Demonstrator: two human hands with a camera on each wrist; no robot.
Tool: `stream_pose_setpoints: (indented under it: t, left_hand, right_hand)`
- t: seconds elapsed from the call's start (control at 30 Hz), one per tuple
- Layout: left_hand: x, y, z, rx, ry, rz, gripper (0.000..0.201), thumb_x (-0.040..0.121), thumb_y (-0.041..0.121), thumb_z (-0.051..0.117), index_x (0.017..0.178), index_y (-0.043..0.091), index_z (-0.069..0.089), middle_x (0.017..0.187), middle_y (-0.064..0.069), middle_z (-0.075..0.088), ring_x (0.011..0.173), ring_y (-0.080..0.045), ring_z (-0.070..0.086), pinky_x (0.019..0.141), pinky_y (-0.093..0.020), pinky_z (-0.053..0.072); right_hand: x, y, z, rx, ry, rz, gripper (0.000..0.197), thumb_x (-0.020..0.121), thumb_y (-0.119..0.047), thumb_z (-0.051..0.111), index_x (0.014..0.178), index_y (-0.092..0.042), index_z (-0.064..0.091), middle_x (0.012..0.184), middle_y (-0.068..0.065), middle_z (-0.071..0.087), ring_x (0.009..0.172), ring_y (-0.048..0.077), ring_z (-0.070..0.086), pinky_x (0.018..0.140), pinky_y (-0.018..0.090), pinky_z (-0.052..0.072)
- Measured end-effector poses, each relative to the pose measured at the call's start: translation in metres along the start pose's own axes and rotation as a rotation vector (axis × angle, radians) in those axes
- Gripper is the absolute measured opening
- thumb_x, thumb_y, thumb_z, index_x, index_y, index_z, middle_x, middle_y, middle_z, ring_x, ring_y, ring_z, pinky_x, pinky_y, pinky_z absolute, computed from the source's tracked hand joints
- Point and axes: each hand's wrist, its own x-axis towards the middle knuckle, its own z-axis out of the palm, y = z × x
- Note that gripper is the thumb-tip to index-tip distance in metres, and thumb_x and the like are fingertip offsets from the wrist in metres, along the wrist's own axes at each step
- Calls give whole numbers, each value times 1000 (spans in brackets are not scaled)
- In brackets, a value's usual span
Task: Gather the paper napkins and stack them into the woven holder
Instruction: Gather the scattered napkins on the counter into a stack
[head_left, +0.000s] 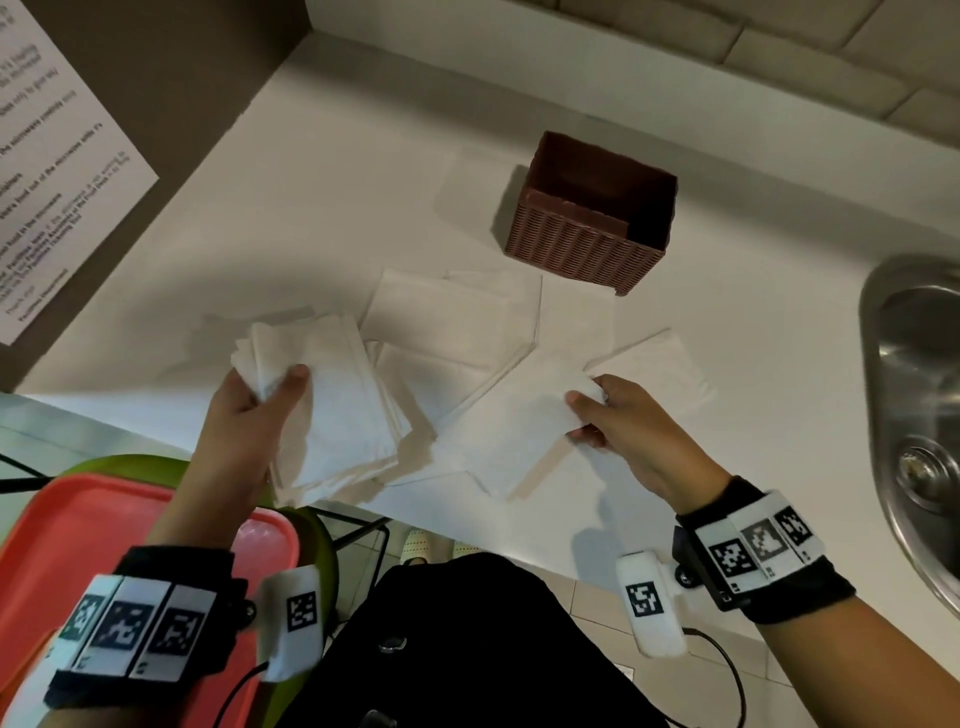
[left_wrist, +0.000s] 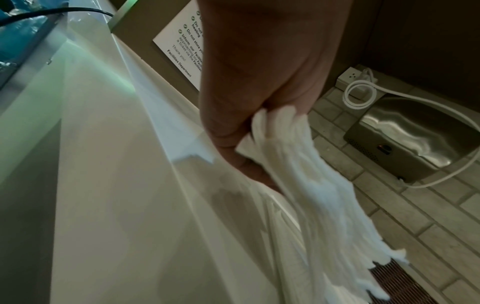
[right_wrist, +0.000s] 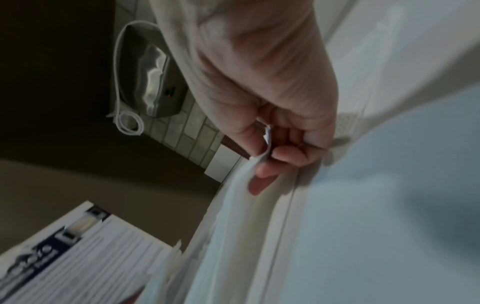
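Note:
My left hand (head_left: 260, 400) grips a thick stack of white napkins (head_left: 332, 410) by its far left end, just above the counter's front edge; the left wrist view shows the stack (left_wrist: 306, 185) fanned out below the fingers. My right hand (head_left: 597, 410) pinches the right corner of a single napkin (head_left: 514, 431) lying on the counter, thumb on top, and the right wrist view shows that corner (right_wrist: 265, 148) held between thumb and fingers. More napkins (head_left: 457, 322) lie spread between the hands. The brown woven holder (head_left: 587, 244) stands empty beyond them, upright.
A white counter (head_left: 311, 208) carries everything. A steel sink (head_left: 914, 415) sits at the right edge. A brown wall with a printed notice (head_left: 47, 156) bounds the left. A red tray (head_left: 104, 545) lies below the counter edge at the left.

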Motion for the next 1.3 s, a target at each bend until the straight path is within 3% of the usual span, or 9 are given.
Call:
stream_pose_setpoints:
  t: [0.1, 0.23, 0.3, 0.4, 0.57, 0.7, 0.9, 1.2, 1.3]
  left_hand:
    - [-2, 2, 1, -4, 7, 2, 15, 95, 28, 61, 110, 28, 63, 102, -2, 71, 96, -22, 67, 79, -38, 52]
    - [-5, 4, 4, -5, -2, -1, 12, 97, 26, 59, 108, 29, 62, 99, 0, 70, 91, -19, 67, 74, -34, 52]
    - [-5, 5, 5, 6, -3, -2, 17, 97, 26, 59, 113, 23, 62, 97, -1, 69, 88, -20, 66, 70, -33, 50]
    - [-3, 6, 9, 16, -10, -2, 29, 96, 26, 59, 123, 16, 60, 101, -5, 69, 91, -23, 66, 74, -35, 50]
    - [-1, 9, 17, 37, -27, 23, 16, 97, 25, 58, 112, 22, 63, 93, -2, 68, 82, -20, 63, 69, -33, 48]
    - [-1, 10, 21, 35, -41, 39, 15, 98, 25, 57, 111, 22, 62, 88, -1, 66, 76, -18, 61, 64, -31, 46]
    - [3, 10, 26, 3, -59, 42, 26, 97, 24, 57, 122, 19, 61, 98, -2, 69, 86, -21, 64, 74, -35, 49]
    - [0, 16, 35, 9, -54, 63, 14, 98, 21, 55, 111, 22, 62, 92, 1, 67, 81, -16, 62, 67, -30, 46]
    - [-1, 17, 27, 4, -8, 60, 13, 98, 21, 56, 109, 22, 63, 96, 1, 68, 83, -14, 64, 71, -32, 48]
  right_hand:
    - [-1, 3, 5, -325, 58, -95, 36, 95, -33, 53, 120, -7, 53, 101, 1, 63, 78, 17, 63, 61, 20, 44]
    - [1, 7, 18, -972, 423, -486, 69, 76, -59, 65, 119, -6, 57, 108, 12, 58, 96, 30, 53, 81, 37, 44]
    - [7, 0, 26, -1056, 397, -423, 85, 68, -68, 65, 127, -8, 52, 117, 14, 48, 105, 33, 45, 86, 40, 38]
    - [18, -12, 32, -1056, 295, -257, 90, 64, -73, 63, 125, -8, 50, 124, 10, 40, 114, 30, 36, 90, 38, 33]
    - [19, -24, 36, -1043, 227, -282, 64, 75, -60, 65, 119, -16, 54, 109, 4, 61, 115, 28, 43, 82, 38, 29]
    - [-7, -29, 21, -740, 134, -483, 22, 86, -39, 65, 96, -22, 56, 74, -11, 52, 85, 18, 50, 75, 31, 31]
    - [-34, -36, -81, -286, 118, -333, 28, 84, -28, 70, 111, -21, 68, 106, -8, 72, 85, -9, 64, 72, 7, 48]
    - [40, 1, -100, -646, 221, -79, 55, 85, -35, 67, 129, -6, 54, 130, 12, 60, 119, 30, 52, 99, 38, 42]
    - [42, 3, -100, -611, 300, -93, 57, 84, -35, 69, 126, -3, 50, 123, 15, 60, 112, 31, 54, 88, 35, 42]
